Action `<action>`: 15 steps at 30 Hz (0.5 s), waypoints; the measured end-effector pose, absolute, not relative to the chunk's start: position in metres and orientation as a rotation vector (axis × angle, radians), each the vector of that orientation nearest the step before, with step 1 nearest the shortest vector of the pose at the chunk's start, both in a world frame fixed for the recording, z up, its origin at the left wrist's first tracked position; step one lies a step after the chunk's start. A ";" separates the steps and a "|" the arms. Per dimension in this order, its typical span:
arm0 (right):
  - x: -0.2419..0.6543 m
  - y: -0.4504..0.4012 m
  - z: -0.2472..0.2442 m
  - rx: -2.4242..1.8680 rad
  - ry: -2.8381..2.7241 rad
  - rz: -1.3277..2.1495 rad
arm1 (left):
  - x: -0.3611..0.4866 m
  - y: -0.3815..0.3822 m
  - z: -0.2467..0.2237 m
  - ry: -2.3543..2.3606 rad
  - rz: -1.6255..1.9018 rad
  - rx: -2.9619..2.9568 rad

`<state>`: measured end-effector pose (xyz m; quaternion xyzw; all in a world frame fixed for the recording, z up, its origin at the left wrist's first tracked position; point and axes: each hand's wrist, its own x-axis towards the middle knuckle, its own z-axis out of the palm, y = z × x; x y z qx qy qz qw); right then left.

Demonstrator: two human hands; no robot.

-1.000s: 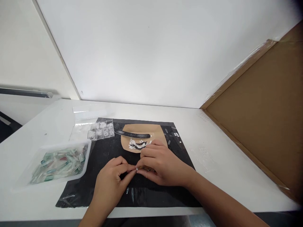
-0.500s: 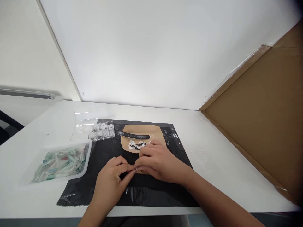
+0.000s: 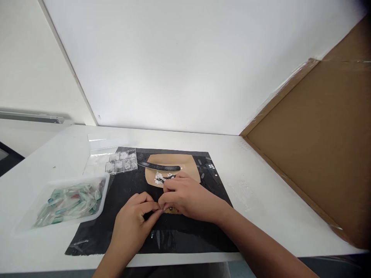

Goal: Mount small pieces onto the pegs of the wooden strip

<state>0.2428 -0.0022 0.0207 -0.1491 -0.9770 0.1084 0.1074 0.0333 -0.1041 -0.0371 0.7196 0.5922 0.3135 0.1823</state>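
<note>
Above the black mat (image 3: 116, 231), my left hand (image 3: 135, 220) and my right hand (image 3: 188, 197) meet fingertip to fingertip. Both are closed in a pinch, and whatever lies between the fingertips is too small and covered to make out. Under my right hand shows the edge of a small golden-brown piece (image 3: 174, 211) with dark dots, mostly hidden. Just beyond the right hand lies a tan paper tray (image 3: 188, 160) with a curved black nail file (image 3: 159, 166) across it. White bits and dark strands (image 3: 160, 178) sit in the tray, partly behind my fingers.
On the left stands a translucent plastic tub (image 3: 106, 193) full of greenish clear pieces (image 3: 72, 202). A clear compartment box (image 3: 121, 162) with its lid open lies behind it. White dots (image 3: 211, 166) and clear slivers are at the mat's right. A cardboard panel (image 3: 313, 146) borders the right side.
The view has shifted slightly, so everything sits a little further left. My fingertips have drawn closer together, and the small pale speck seen between them is now hidden.
</note>
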 end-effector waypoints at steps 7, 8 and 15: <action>0.241 -0.005 0.026 -0.440 -2.931 0.264 | 0.034 -0.104 -0.036 1.685 0.868 2.064; 0.241 -0.005 0.026 -0.434 -2.927 0.270 | 0.034 -0.104 -0.036 1.685 0.874 2.072; 0.250 0.000 0.023 -0.417 -2.760 0.459 | 0.035 -0.107 -0.038 1.656 0.949 2.091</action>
